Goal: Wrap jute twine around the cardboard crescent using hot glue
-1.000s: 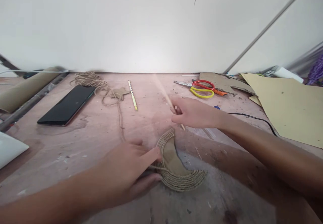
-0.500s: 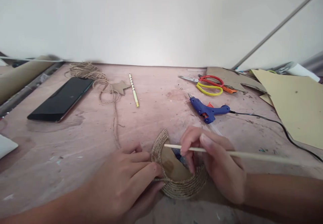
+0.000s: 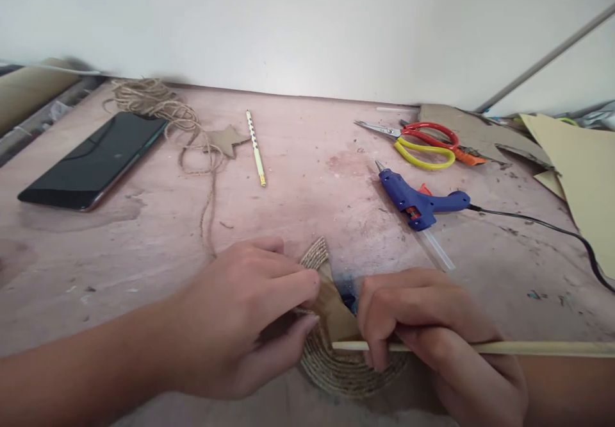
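A cardboard crescent [image 3: 331, 311] wrapped in jute twine lies on the pink table near the front edge. My left hand [image 3: 245, 318] is closed on its left side, fingers pinching the twine-covered edge. My right hand [image 3: 432, 337] grips a thin wooden stick [image 3: 528, 349], its tip lying across the crescent's lower curve. A strand of twine [image 3: 209, 209] runs from the crescent up to a loose bundle [image 3: 148, 97] at the back left.
A blue glue gun [image 3: 418, 199] with a black cord lies right of centre. Red and yellow scissors [image 3: 423, 145] lie behind it. A black phone [image 3: 96, 161] rests at the left, a pencil [image 3: 255, 151] and a cardboard star [image 3: 228, 138] behind. Cardboard sheets [image 3: 581, 177] cover the right.
My right hand brought the stick down from above the table to the crescent, laying it across the lower curve. The view tilted down and the glue gun came into sight.
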A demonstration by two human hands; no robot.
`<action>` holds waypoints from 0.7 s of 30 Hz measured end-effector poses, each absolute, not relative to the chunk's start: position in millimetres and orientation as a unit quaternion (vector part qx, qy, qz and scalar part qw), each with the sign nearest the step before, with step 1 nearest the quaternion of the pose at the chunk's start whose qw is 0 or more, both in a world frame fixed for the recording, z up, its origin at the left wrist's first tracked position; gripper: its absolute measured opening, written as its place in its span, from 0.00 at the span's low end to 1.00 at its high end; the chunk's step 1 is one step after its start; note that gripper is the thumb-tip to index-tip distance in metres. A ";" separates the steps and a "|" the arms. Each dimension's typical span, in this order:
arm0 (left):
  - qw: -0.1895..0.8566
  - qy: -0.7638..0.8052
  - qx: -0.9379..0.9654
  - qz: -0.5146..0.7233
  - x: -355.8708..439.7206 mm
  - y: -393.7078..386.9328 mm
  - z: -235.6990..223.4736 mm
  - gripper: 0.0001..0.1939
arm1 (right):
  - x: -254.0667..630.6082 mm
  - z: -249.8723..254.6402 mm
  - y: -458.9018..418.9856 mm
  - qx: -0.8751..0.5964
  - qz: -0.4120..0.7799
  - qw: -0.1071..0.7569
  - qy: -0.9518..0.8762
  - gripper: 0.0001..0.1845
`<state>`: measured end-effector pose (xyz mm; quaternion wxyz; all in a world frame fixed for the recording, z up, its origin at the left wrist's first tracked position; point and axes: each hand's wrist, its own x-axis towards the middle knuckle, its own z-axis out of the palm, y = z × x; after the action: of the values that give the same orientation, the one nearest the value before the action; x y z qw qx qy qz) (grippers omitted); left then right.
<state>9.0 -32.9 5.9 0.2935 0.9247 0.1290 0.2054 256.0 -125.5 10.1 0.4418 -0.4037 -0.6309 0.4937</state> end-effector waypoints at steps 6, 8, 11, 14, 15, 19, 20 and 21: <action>0.315 0.122 0.921 0.192 7.7 -31.6 8.6 0.12 | 254.7 4.2 -125.5 -0.380 0.509 0.455 -0.624 0.17; 0.306 0.122 0.925 0.187 7.8 -32.3 8.8 0.12 | 254.7 2.8 -127.3 -0.378 0.505 0.465 -0.621 0.17; 0.284 0.125 0.932 0.186 7.8 -33.4 8.8 0.12 | 254.6 3.1 -128.2 -0.383 0.502 0.462 -0.624 0.17; 0.279 0.127 0.933 0.188 7.5 -33.8 7.9 0.13 | 255.7 4.3 -125.4 -0.371 0.506 0.444 -0.640 0.17; 0.281 0.126 0.933 0.187 7.5 -33.7 7.4 0.13 | 256.4 4.4 -124.1 -0.361 0.507 0.437 -0.649 0.17; 0.290 0.120 0.932 0.182 7.9 -32.6 5.9 0.12 | 259.1 2.7 -120.8 -0.331 0.501 0.413 -0.685 0.16; 0.290 0.119 0.932 0.183 8.1 -32.6 5.7 0.12 | 259.2 2.0 -120.8 -0.327 0.501 0.416 -0.685 0.16; 0.289 0.117 0.932 0.183 8.1 -32.6 5.6 0.12 | 258.9 1.4 -121.1 -0.324 0.503 0.423 -0.681 0.16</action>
<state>8.1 -32.6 5.6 0.2888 0.9323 0.1173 0.1832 258.9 -121.1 1.4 0.4227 -0.3242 -0.6807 0.5028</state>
